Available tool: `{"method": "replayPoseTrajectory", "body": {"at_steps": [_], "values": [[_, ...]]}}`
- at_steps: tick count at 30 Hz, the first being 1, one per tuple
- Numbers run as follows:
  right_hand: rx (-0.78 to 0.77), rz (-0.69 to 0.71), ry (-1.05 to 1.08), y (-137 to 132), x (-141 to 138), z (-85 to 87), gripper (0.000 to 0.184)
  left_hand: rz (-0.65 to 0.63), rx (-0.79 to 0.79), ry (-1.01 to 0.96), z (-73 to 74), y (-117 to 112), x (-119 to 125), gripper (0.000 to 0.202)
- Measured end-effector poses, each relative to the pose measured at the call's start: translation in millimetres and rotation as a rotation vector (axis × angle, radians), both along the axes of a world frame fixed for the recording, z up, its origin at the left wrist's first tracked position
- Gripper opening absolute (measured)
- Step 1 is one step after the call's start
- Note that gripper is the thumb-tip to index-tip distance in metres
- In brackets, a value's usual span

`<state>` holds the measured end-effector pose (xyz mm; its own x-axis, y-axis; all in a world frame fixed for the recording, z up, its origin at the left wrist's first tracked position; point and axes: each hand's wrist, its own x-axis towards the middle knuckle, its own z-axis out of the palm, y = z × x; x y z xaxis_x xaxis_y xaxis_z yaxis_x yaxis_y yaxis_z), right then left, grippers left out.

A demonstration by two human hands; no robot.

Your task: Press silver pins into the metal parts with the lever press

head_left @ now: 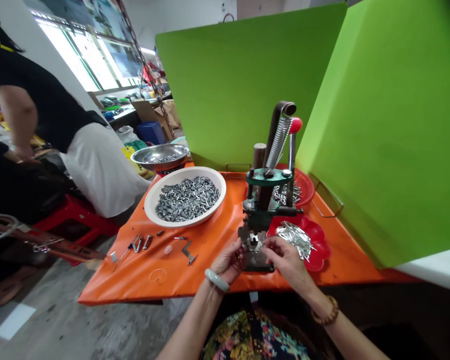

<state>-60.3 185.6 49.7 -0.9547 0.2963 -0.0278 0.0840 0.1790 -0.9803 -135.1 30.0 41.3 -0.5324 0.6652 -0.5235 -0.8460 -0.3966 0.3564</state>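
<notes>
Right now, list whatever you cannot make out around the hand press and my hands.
Head view:
1. The piece at the hand press die: too small, and partly covered by the left hand and right hand; grip unclear.
2. Red tray behind the press: partly hidden by its column.
3. Steel bowl contents: too far, too small.

Bright daylight comes from the windows [78,60] at the upper left, blown out almost to white. It lights the orange counter [135,280] and the green screens [247,85] evenly, leaving only soft shadows under the white bowl [185,197] and the press [264,210]. Glare sits on the steel pan [159,156] and the pile of metal strips [296,237]. The wide lens bows straight edges toward the corners, the top right corner darkens, and what lies between the left hand [230,260] and right hand [285,257] is too small to resolve.
</notes>
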Motion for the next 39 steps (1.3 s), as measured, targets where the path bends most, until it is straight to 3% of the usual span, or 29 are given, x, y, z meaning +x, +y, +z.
{"method": "replayPoseTrajectory", "body": {"at_steps": [3, 7, 17, 27, 30, 32, 36, 39], "values": [[0.017, 0.036, 0.085, -21.0, 3.0, -1.3, 0.024, 0.021, 0.032, -0.067, -3.9, 7.6, 8.8, 0.012], [0.040, 0.015, 0.108, -27.7, -0.2, -0.2, 0.018, 0.021, 0.051, -0.102, -1.5, 13.5, 18.2, 0.012], [-0.338, 0.014, -0.030, -16.8, -2.5, -2.5, 0.029, -0.050, 0.118, 0.037, 3.8, 15.8, 25.3, 0.020], [-0.305, 0.030, -0.020, -12.5, -6.5, 4.5, 0.029, -0.049, 0.067, 0.072, -0.3, 20.2, 24.7, 0.024], [-0.285, 0.093, -0.054, -6.0, -10.3, 1.6, 0.028, -0.049, -0.036, 0.181, -7.4, 20.5, 22.8, 0.028], [-0.237, 0.123, -0.060, 0.5, -14.4, -2.9, 0.025, -0.043, -0.190, 0.333, -17.3, 20.2, 18.3, 0.032], [-0.044, 0.097, -0.043, 10.8, -25.4, -17.5, 0.019, 0.002, -0.517, 0.689, -37.4, 19.7, 4.0, 0.041], [0.122, 0.073, -0.035, 12.7, -34.7, -30.4, 0.018, 0.041, -0.704, 0.913, -42.6, 22.5, -5.6, 0.041]]}}
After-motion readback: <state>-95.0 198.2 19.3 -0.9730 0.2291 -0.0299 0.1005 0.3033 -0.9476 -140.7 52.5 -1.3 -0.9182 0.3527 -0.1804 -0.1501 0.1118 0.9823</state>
